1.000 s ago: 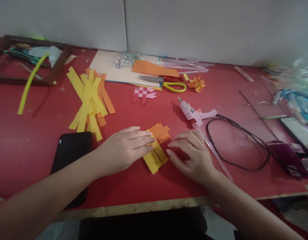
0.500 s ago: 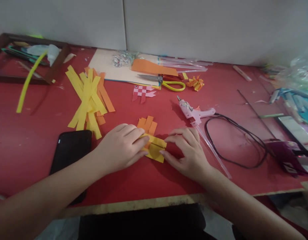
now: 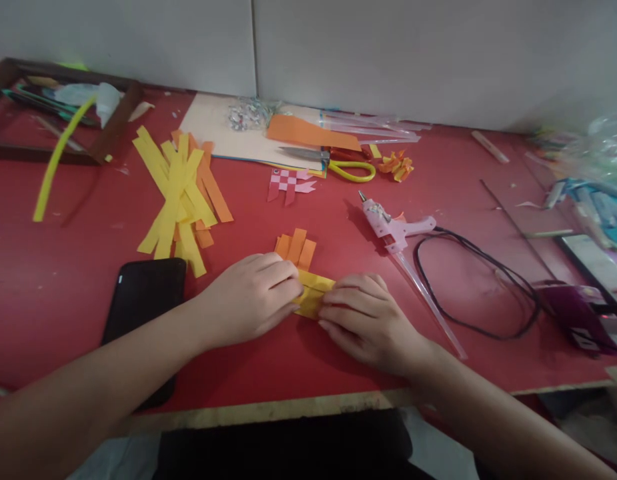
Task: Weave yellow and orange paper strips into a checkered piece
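A small woven piece of yellow and orange paper strips lies on the red table near its front edge. Orange strip ends stick out at its far side. My left hand rests on the piece's left part, fingers curled and pressing on the yellow strips. From the right, my right hand comes up against it, its fingertips pressed together on the yellow edge. Both hands cover most of the piece.
A black phone lies left of my left arm. Loose yellow and orange strips lie behind it. A pink glue gun with a black cord, scissors, a pink-and-white woven piece and paper sheets lie farther back.
The woven piece has been turned so its orange ends point away. Both hands have closed in on its yellow part, the right hand moving left onto it.
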A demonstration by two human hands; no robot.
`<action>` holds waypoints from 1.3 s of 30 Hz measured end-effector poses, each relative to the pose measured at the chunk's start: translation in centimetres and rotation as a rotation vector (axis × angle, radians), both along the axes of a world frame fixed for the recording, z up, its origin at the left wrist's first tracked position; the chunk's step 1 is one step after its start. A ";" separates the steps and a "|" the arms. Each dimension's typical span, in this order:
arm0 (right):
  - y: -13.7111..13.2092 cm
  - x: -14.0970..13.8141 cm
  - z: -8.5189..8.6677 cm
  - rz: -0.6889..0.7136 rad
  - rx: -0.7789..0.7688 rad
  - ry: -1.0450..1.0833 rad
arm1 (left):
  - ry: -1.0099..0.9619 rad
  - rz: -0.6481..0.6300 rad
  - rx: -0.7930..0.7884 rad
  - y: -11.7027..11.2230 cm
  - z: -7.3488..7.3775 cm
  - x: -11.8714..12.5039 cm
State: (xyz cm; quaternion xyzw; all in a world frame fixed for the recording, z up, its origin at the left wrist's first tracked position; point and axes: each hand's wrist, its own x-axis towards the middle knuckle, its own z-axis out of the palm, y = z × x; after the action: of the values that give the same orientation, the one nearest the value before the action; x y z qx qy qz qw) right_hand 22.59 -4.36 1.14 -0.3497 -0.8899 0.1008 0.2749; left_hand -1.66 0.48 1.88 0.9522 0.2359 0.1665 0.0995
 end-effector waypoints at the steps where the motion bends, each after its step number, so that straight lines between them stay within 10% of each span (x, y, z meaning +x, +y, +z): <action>1: 0.0 0.0 0.0 -0.003 -0.002 -0.002 | 0.000 0.003 -0.004 0.0 0.0 0.0; 14: 0.6 -0.1 -0.4 -0.303 -0.106 -0.005 | -0.003 0.004 -0.001 -0.2 0.2 0.1; 39: 1.8 -2.0 2.5 -0.174 -0.303 0.205 | 0.049 -0.042 0.152 0.0 0.1 -0.4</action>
State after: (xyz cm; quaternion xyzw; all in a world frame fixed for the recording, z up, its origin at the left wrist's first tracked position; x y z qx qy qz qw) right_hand 20.56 -2.53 3.67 -0.4504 -0.7985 0.2444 0.3159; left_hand -2.01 0.49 1.99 0.9656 0.2048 0.1585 0.0249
